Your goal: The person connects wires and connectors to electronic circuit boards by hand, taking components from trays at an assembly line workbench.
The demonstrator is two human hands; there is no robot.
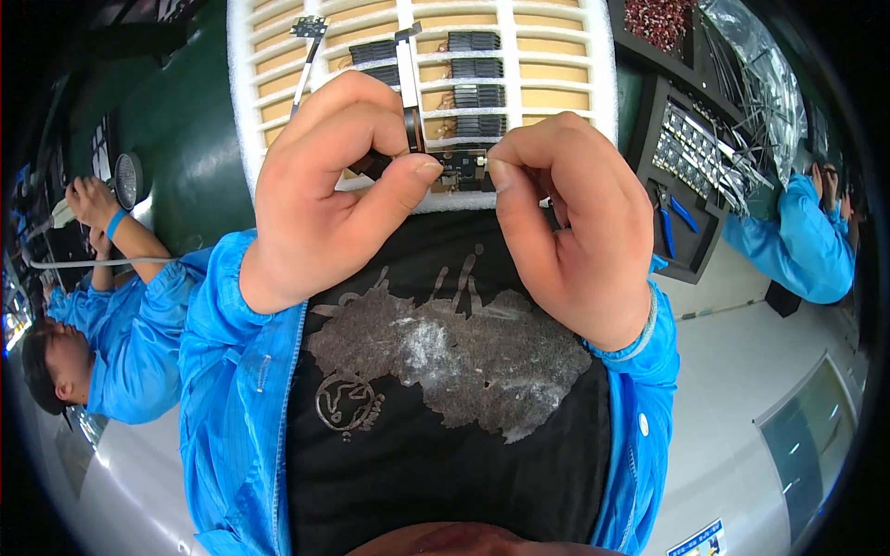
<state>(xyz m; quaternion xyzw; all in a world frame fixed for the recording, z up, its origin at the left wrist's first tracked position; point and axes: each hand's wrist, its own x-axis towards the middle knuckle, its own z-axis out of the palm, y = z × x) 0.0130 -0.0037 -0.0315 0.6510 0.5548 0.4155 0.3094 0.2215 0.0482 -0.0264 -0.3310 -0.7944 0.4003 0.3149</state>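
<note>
Between my hands, in front of my chest, is a small black circuit board (461, 169) with a flat ribbon cable (409, 85) standing up from its left part. My left hand (320, 190) is closed on the board's left side, thumb in front and fingers curled behind. At the right end, the thumb and forefinger of my right hand (579, 222) are pinched together beside a tiny silver part; the fingertips hide what lies between them. Behind the board, a white foam tray (243, 111) holds several black modules (476, 69) with thin wires in its middle slots.
Another ribbon cable (309, 69) with a small board end lies across the tray's left. To the right are a dark bin (691, 250) with blue-handled pliers (667, 222), silver parts (691, 148) and a clear plastic bag (756, 65). A co-worker (120, 324) is at left, another (797, 241) at far right.
</note>
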